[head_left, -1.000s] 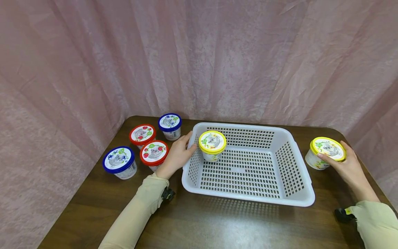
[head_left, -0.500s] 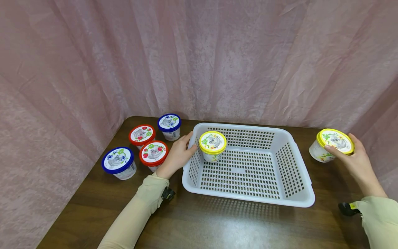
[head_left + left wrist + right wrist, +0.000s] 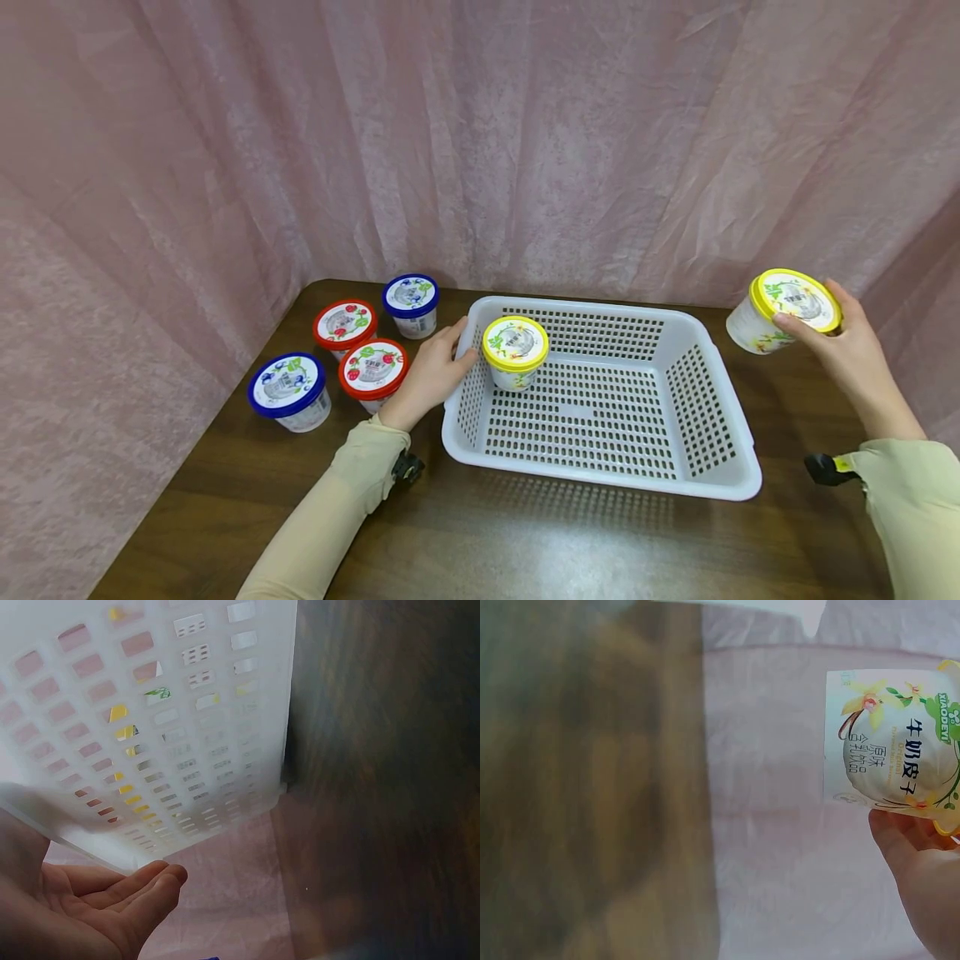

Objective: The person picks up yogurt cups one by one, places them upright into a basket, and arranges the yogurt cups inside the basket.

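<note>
**Yellow-lidded cup held up in the air by the right hand**

Yellow-lidded cup (image 3: 783,312) is a small round tub with a white side and a bright yellow lid. The lid has a picture in the middle. On the side, the right wrist view (image 3: 889,742) shows yellow flowers, green leaves and some printed writing. The cup is tilted and is up above the right end of the table (image 3: 525,542), just past the right edge of the white basket (image 3: 712,392).

The right hand (image 3: 847,358) grips the cup, with the thumb on the near side and the fingers curled round the far side.

The left hand (image 3: 427,375) rests flat against the left wall of the basket, with its fingers straight. It holds nothing.

A second yellow-lidded cup (image 3: 515,352) stands inside the basket, in the far left corner. Two red-lidded cups (image 3: 344,323) (image 3: 372,372) and two blue-lidded cups (image 3: 410,302) (image 3: 288,392) stand on the table to the left of the basket.

One second ago the cup in the right hand sat low on the table. Half a second ago it was a little higher. Now it is higher still and a bit closer to the basket. The left hand and the other cups have not moved.
</note>
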Tool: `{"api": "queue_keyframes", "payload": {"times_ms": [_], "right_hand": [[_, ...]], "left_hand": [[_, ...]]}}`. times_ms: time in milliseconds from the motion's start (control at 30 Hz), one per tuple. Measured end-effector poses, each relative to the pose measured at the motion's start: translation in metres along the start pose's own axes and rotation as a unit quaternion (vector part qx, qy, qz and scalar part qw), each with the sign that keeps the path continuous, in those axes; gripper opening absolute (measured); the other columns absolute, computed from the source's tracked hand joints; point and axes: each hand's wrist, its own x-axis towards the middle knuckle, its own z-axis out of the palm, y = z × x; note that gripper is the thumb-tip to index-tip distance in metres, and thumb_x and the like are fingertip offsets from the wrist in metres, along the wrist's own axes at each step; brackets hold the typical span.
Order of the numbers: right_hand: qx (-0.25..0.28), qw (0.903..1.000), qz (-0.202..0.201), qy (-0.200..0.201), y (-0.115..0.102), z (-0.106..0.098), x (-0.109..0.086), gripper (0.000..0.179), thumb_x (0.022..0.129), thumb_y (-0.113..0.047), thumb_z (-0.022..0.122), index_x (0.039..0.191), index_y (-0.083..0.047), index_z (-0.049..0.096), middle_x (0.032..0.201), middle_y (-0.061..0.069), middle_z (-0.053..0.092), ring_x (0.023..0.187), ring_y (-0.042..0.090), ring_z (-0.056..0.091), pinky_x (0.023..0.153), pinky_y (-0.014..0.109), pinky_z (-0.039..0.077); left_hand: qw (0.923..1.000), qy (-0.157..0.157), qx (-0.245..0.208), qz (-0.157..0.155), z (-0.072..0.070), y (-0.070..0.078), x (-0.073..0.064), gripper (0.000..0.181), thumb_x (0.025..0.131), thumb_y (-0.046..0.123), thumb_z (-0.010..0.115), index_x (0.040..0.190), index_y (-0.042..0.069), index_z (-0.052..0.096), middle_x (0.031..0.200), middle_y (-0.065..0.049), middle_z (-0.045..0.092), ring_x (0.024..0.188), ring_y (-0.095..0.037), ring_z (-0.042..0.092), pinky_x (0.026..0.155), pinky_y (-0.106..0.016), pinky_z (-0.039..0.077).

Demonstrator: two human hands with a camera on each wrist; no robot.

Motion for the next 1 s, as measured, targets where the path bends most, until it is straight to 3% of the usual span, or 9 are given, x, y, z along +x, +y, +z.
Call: {"api": "queue_keyframes", "payload": {"times_ms": [333,467,667,1000], "right_hand": [[0.064,0.9974,-0.031,-0.011,-0.038,0.012,0.013,0.085,0.1,-0.03,0.061,0.164,-0.018,0.007,0.166,0.006,0.015,0.136,0.004,0.027,0.097,0.003,0.025],[0.08,0.9955,-0.048,-0.016,-0.056,0.018,0.018,0.084,0.1,-0.026,0.062,0.164,-0.017,0.008,0.153,0.006,0.03,0.126,0.006,0.037,0.094,0.006,0.031],[0.101,0.992,-0.069,-0.033,-0.078,0.033,0.023,0.085,0.098,-0.021,0.065,0.164,-0.018,0.011,0.129,-0.015,0.04,0.114,0.004,0.041,0.09,0.008,0.033],[0.103,0.9879,-0.092,-0.072,-0.098,0.054,0.027,0.089,0.097,-0.02,0.068,0.164,-0.021,0.009,0.133,-0.009,0.039,0.114,0.006,0.044,0.087,0.009,0.039]], "left_hand": [[1.0,-0.003,0.002,-0.003,0.0,0.001,-0.001,0.063,0.1,0.023,0.057,0.156,0.003,0.036,0.14,-0.017,0.054,0.104,-0.028,0.065,0.087,-0.042,0.057],[1.0,-0.002,0.003,-0.003,0.0,0.0,0.0,0.063,0.1,0.023,0.058,0.155,0.002,0.036,0.14,-0.017,0.054,0.105,-0.028,0.065,0.087,-0.043,0.057],[1.0,-0.001,0.001,0.0,0.0,-0.001,-0.001,0.063,0.1,0.023,0.057,0.155,0.001,0.036,0.138,-0.018,0.055,0.101,-0.028,0.066,0.083,-0.041,0.059],[0.9999,0.0,-0.012,0.0,0.001,-0.001,0.0,0.063,0.1,0.023,0.057,0.156,0.003,0.036,0.136,-0.017,0.056,0.097,-0.026,0.068,0.075,-0.037,0.06]]}}
